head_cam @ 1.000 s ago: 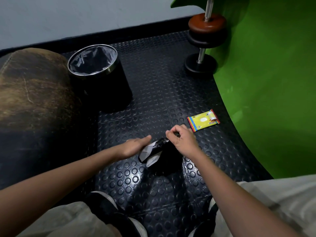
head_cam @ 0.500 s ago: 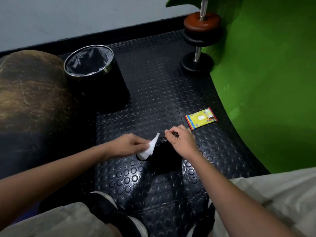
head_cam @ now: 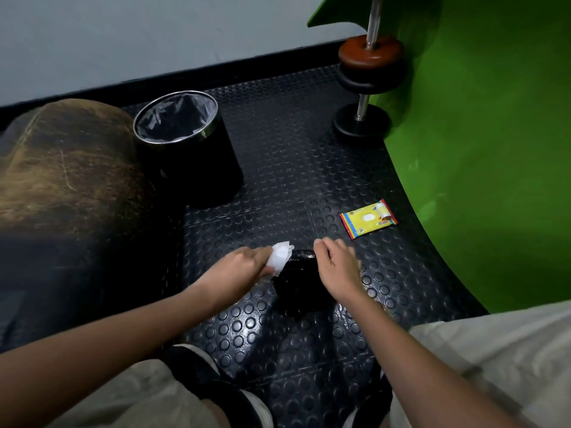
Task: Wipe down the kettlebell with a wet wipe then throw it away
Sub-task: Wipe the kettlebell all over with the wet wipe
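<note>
A black kettlebell (head_cam: 298,284) stands on the studded black floor mat between my hands. My left hand (head_cam: 238,268) is closed around a crumpled white wet wipe (head_cam: 280,257), which sits at the kettlebell's upper left side. My right hand (head_cam: 336,268) rests on top of the kettlebell at its handle, with the fingers curled over it; the handle itself is mostly hidden. A black round bin (head_cam: 188,149) with a clear liner and a metal rim stands open at the back left.
A yellow pack of wipes (head_cam: 368,218) lies on the mat to the right. A dumbbell (head_cam: 367,88) stands upright at the back by the green wall (head_cam: 494,149). A brown cushioned object (head_cam: 61,174) fills the left. My knees and shoes are at the bottom.
My left hand has drawn the wipe off the kettlebell's side and bunched it up higher, near the top left. My right hand has stayed on the handle.
</note>
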`<act>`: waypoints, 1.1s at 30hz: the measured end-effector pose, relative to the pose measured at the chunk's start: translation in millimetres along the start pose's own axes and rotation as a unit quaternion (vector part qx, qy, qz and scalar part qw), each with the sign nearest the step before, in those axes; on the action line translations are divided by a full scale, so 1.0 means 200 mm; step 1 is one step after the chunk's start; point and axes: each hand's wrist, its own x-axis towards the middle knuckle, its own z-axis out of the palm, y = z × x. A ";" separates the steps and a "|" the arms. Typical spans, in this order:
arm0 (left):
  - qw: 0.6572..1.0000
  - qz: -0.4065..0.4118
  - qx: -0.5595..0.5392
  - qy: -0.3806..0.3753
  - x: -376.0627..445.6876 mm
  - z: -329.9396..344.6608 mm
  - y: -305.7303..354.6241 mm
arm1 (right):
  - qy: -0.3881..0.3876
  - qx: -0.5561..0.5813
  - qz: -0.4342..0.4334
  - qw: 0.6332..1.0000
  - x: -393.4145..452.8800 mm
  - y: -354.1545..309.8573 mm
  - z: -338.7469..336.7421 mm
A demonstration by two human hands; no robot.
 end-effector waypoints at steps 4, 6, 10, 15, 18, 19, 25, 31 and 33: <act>0.995 0.012 0.088 0.040 0.01 0.01 0.10 | -0.003 0.020 0.027 0.999 -0.04 0.01 -0.01; 0.989 0.050 0.120 0.070 0.05 -0.01 0.15 | -0.005 0.016 0.031 0.999 -0.03 0.00 -0.01; 0.991 0.070 0.085 0.077 0.08 -0.01 0.11 | -0.010 0.025 0.035 0.999 -0.03 -0.01 -0.02; 0.998 0.031 0.047 0.035 0.00 0.03 -0.05 | -0.011 0.032 0.030 0.999 -0.04 -0.02 -0.02; 0.998 0.021 0.033 0.045 0.01 0.03 -0.03 | -0.002 0.033 0.025 0.999 -0.04 -0.02 -0.02; 0.997 0.037 0.036 0.056 0.02 0.02 0.01 | 0.004 0.030 0.024 0.999 -0.04 -0.01 -0.01; 0.991 0.104 0.054 0.070 0.12 -0.05 0.11 | 0.004 0.008 0.015 1.000 -0.03 0.01 -0.01; 0.998 0.025 0.024 0.058 0.01 0.01 0.00 | -0.003 0.019 0.017 1.000 -0.03 0.00 -0.01; 0.997 0.023 0.024 0.063 0.03 0.01 0.06 | -0.002 0.021 0.020 1.000 -0.02 0.00 -0.01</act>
